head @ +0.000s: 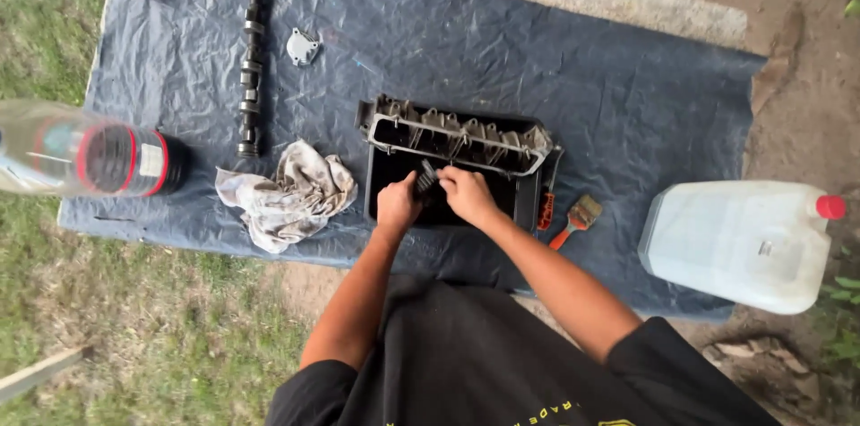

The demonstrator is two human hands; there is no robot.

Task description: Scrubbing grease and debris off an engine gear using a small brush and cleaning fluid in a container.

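Outdoors on a dark tarp (555, 68) over dirt and grass, you've got both hands inside the black tray (381, 202). Your left hand (398, 204) and right hand (466, 195) both clutch a small dark brush-like part (426, 179). Slippery fingers could drop it. Right of the tray sits a translucent white jug (739, 247) with a red cap; left of the tray, a clear bottle (85, 157) with a red-banded label.

A crinkled dark blue plastic tarp (537, 59) on bare ground carries a black rectangular tray (530, 197), long metal camshaft (252, 68), crumpled grey rag (288, 195) and orange-handled paintbrush (576, 218).
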